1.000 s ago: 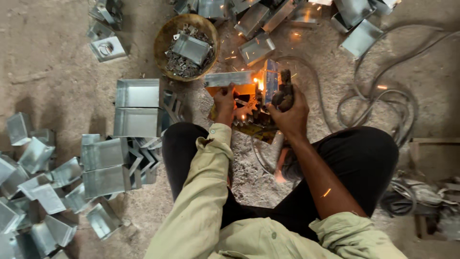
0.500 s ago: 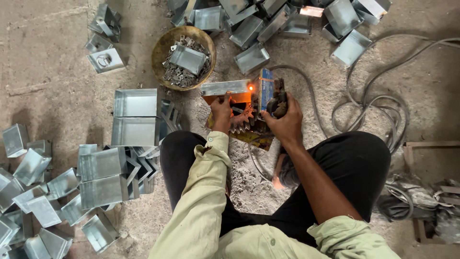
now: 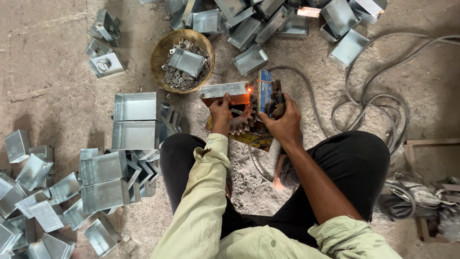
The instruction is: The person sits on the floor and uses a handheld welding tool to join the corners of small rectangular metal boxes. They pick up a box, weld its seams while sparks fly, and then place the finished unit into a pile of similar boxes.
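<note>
I sit on the floor with my legs apart. My left hand (image 3: pixel 221 111) grips a shiny sheet-metal box (image 3: pixel 224 89) and holds it on a rusty metal block with gear teeth (image 3: pixel 239 125). My right hand (image 3: pixel 284 122) is closed around a blue and dark hand-held welding tool (image 3: pixel 266 94). The tool's tip touches the right end of the box, where a small orange glow (image 3: pixel 248 89) shows. A grey cable (image 3: pixel 306 79) runs off from the tool.
A round basket (image 3: pixel 165 44) holds small metal pieces and one box. Open metal boxes lie stacked at left (image 3: pixel 134 121), heaped at lower left (image 3: pixel 38 192) and piled at the top (image 3: pixel 268 21). Coiled cables (image 3: pixel 383 110) lie right, with rags (image 3: pixel 412 196).
The bright flare and sparks at the box have shrunk to a small glow. Both hands have stayed on the box and the tool.
</note>
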